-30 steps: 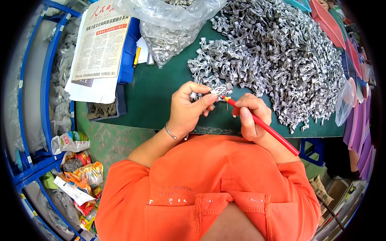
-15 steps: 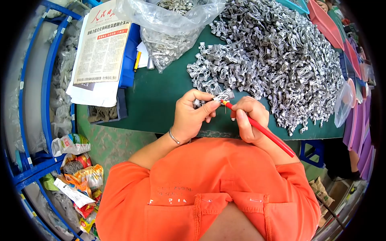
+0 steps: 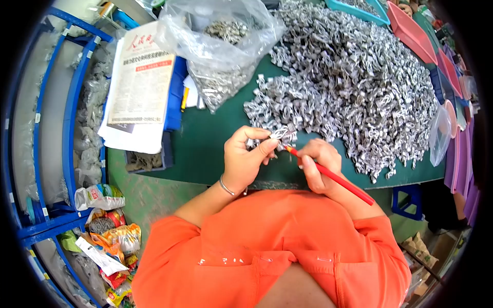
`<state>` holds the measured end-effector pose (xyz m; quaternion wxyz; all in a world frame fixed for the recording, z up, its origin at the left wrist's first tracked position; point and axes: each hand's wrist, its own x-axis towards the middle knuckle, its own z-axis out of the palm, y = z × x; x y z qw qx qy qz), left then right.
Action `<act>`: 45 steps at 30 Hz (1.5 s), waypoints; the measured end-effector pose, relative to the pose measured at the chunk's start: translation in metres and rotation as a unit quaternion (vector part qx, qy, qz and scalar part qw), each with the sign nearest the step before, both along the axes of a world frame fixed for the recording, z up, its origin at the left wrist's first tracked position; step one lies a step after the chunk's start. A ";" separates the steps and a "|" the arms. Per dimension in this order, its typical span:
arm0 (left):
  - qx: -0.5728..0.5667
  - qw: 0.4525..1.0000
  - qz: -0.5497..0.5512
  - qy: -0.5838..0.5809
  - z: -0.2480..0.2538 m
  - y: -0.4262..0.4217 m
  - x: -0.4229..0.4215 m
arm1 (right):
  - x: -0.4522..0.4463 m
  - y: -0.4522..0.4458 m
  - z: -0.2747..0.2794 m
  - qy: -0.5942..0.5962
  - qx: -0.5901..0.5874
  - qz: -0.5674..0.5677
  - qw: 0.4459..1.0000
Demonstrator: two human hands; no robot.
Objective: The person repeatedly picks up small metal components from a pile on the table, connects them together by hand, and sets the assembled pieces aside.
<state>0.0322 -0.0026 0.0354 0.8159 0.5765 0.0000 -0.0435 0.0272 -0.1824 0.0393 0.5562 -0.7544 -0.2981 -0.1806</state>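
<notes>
Between thumb and forefinger, my left hand [image 3: 248, 154] pinches a small silvery metal clip [image 3: 279, 134] at the near edge of the heap. My right hand [image 3: 320, 165] is closed round a long red tool [image 3: 341, 180], its tip close beside the clip; whether they touch is too small to tell. A large heap of similar metal pieces [image 3: 354, 82] spreads over the green table [image 3: 205, 131] beyond both hands.
A clear plastic bag [image 3: 221, 66] of metal pieces stands behind my left hand. Further left, a newspaper [image 3: 141, 87] lies over a blue bin [image 3: 176, 97]. Pink trays [image 3: 411, 32] and a teal tray [image 3: 359, 11] are at the back right. Blue shelving [image 3: 72, 113] stands at far left.
The view has shifted, so the table and heap sit lower in the picture. The clip in my left hand now shows further above the red tool's tip. Both hands keep their grips.
</notes>
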 end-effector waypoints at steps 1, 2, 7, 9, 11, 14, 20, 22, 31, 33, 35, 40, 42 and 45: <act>0.035 0.998 0.021 -0.057 0.007 0.002 0.005 | -0.002 -0.001 -0.003 0.006 0.020 -0.005 1.000; 0.075 0.986 0.046 -0.143 0.016 0.003 0.013 | -0.005 -0.001 -0.003 0.042 0.053 -0.019 0.998; 0.351 0.787 0.247 -0.443 0.067 0.023 0.083 | -0.009 -0.005 -0.004 0.116 0.095 -0.051 0.987; 0.486 0.714 0.277 -0.421 0.080 0.038 0.114 | -0.011 -0.011 -0.008 0.187 0.120 -0.052 0.974; 0.466 0.739 0.296 -0.385 0.080 0.045 0.124 | -0.013 -0.020 -0.006 0.238 0.119 -0.063 0.962; 0.322 0.884 0.204 -0.271 0.077 0.033 0.095 | -0.009 -0.031 -0.019 0.203 -0.022 -0.111 0.973; 0.316 0.936 -0.054 -0.142 0.021 0.008 0.043 | 0.013 -0.017 -0.027 0.047 -0.188 0.007 0.981; 0.319 0.930 -0.096 -0.158 0.006 0.005 0.031 | 0.012 -0.016 -0.032 0.043 -0.203 0.011 0.978; 0.320 0.929 -0.156 -0.101 -0.016 0.009 0.003 | -0.001 -0.019 -0.023 0.434 0.255 0.078 0.861; 0.294 0.937 -0.173 -0.074 -0.010 0.006 0.001 | -0.003 -0.019 -0.023 0.435 0.273 0.094 0.853; 0.247 0.949 -0.196 0.031 -0.002 0.005 0.000 | -0.005 -0.020 -0.024 0.431 0.314 0.122 0.837; 0.219 0.950 -0.163 -0.151 0.001 0.000 0.000 | -0.007 -0.020 -0.030 0.399 0.325 0.157 0.843; 0.217 0.944 -0.164 -0.186 0.004 -0.002 -0.001 | -0.008 -0.017 -0.032 0.379 0.315 0.139 0.859; 0.207 0.939 -0.160 -0.222 0.002 -0.005 -0.003 | -0.011 -0.015 -0.032 0.321 0.280 0.094 0.900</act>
